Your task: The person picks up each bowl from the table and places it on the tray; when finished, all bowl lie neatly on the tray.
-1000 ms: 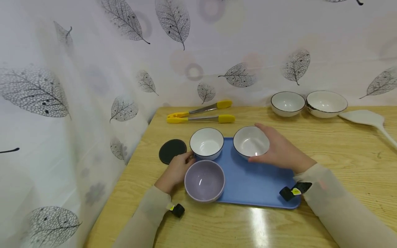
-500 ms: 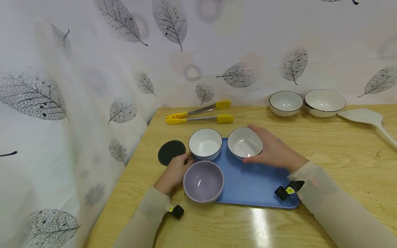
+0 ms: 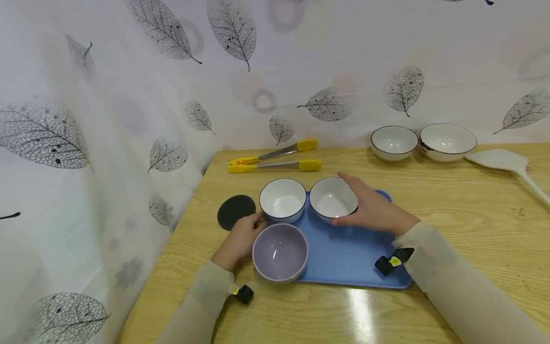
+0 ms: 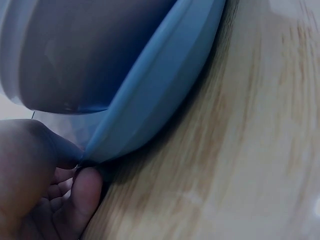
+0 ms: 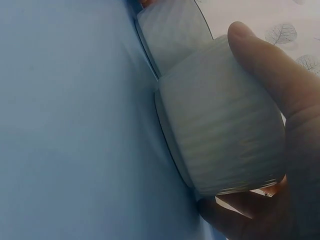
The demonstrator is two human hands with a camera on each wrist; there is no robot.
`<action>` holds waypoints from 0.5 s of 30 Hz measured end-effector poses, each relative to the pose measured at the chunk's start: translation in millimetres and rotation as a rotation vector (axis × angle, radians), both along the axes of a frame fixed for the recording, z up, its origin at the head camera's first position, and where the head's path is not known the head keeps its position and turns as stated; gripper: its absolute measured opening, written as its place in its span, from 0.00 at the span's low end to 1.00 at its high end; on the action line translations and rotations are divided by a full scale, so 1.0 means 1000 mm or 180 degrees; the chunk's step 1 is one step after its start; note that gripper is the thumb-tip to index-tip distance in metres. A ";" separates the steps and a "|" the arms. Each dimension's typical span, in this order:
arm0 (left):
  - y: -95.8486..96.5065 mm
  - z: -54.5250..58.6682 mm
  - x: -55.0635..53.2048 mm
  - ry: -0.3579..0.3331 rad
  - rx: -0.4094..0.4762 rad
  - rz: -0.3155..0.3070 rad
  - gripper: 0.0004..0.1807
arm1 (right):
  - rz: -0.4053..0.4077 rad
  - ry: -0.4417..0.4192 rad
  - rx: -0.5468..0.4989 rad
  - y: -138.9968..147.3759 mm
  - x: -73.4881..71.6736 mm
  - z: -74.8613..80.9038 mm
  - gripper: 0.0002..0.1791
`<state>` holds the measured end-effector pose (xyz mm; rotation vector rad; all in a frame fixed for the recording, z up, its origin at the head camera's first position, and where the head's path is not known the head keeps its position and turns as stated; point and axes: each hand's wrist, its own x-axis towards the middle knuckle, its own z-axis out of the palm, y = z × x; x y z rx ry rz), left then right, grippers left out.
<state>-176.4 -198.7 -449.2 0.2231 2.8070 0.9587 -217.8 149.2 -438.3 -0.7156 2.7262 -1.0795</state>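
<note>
My right hand (image 3: pixel 370 209) grips a white bowl (image 3: pixel 330 197) with a dark rim, thumb and fingers spread around its right side. In the right wrist view this ribbed bowl (image 5: pixel 220 122) sits low at the tray surface. Just left of it, a matching white bowl (image 3: pixel 282 198) stands on the back left of the blue tray (image 3: pixel 350 263). A purple bowl (image 3: pixel 280 253) covers the tray's front left corner. My left hand (image 3: pixel 241 236) is at the tray's left edge; the left wrist view has its thumb and finger pinching the tray rim (image 4: pixel 155 90).
A black round disc (image 3: pixel 236 211) lies left of the tray. Yellow-tipped tongs (image 3: pixel 279 165) lie behind it. At the back right stand two more bowls, a smaller one (image 3: pixel 394 143) and a wider one (image 3: pixel 449 142), beside a white spatula (image 3: pixel 500 160). A leaf-patterned curtain (image 3: pixel 326 57) borders the table.
My right hand has moved the white bowl left, closer to the other white bowl. The left hand keeps its place at the tray edge. The head view has shifted slightly.
</note>
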 end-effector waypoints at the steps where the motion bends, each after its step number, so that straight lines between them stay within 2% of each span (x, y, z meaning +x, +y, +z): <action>1: 0.000 0.000 0.000 -0.0005 0.0008 0.0001 0.14 | 0.0003 -0.0006 0.0008 0.000 0.000 0.000 0.71; 10: 0.001 0.000 0.000 -0.0041 0.0003 0.0026 0.18 | -0.0022 -0.0019 0.0048 -0.002 -0.001 0.001 0.72; 15: 0.001 0.001 0.001 0.0012 0.0011 0.0021 0.13 | 0.0042 -0.0109 -0.0177 0.006 -0.003 0.007 0.64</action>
